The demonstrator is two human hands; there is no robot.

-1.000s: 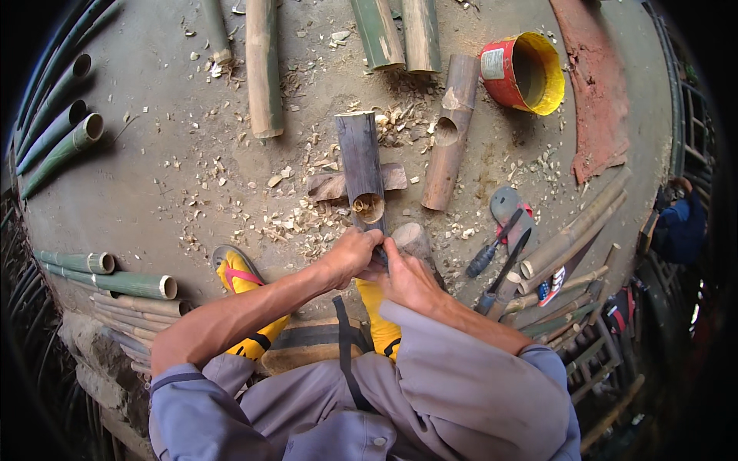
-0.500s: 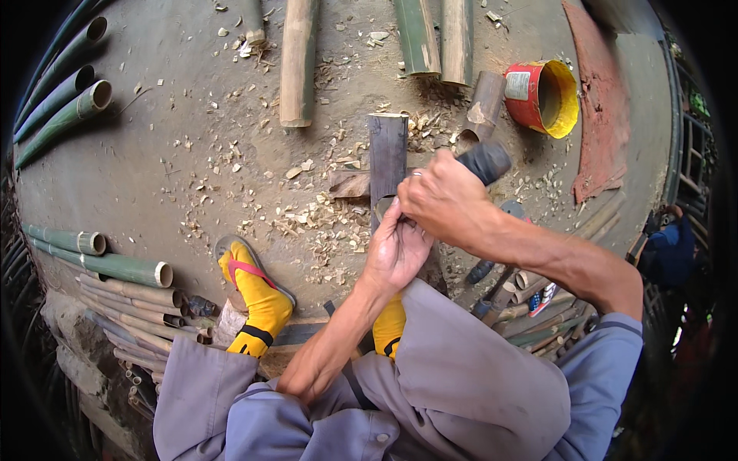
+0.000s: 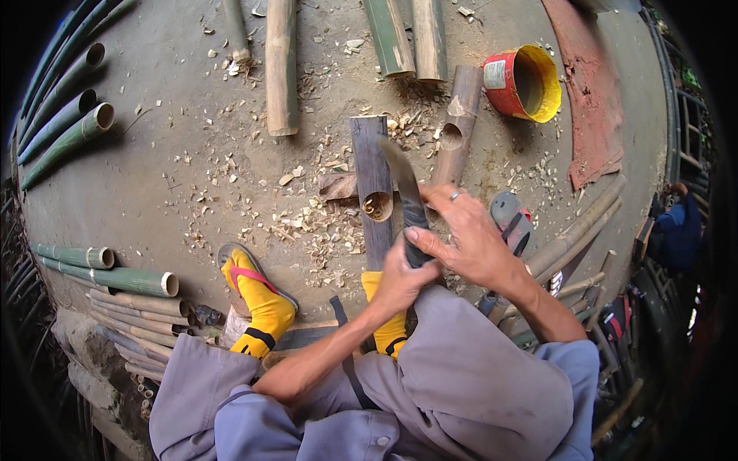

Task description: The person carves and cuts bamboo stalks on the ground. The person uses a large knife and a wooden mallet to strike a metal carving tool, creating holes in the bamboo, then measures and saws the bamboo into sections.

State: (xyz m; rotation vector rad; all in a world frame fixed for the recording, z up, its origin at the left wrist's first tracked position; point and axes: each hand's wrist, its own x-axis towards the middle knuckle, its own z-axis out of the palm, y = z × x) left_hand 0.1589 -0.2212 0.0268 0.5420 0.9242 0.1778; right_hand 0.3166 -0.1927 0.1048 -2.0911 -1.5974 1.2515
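Yellow socks point(image 3: 265, 307) with black cuffs under red sandal straps, grey-blue trousers point(image 3: 477, 384), red can point(image 3: 523, 83) with yellow inside, green bamboo poles point(image 3: 65, 138), dark grey blade point(image 3: 403, 180), rust-red cloth point(image 3: 588, 92), pale wood chips point(image 3: 315, 223) on brown-grey floor point(image 3: 169, 177)

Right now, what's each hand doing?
Left hand: closed around the knife handle.
Right hand: fingers spread, resting on the knife handle.
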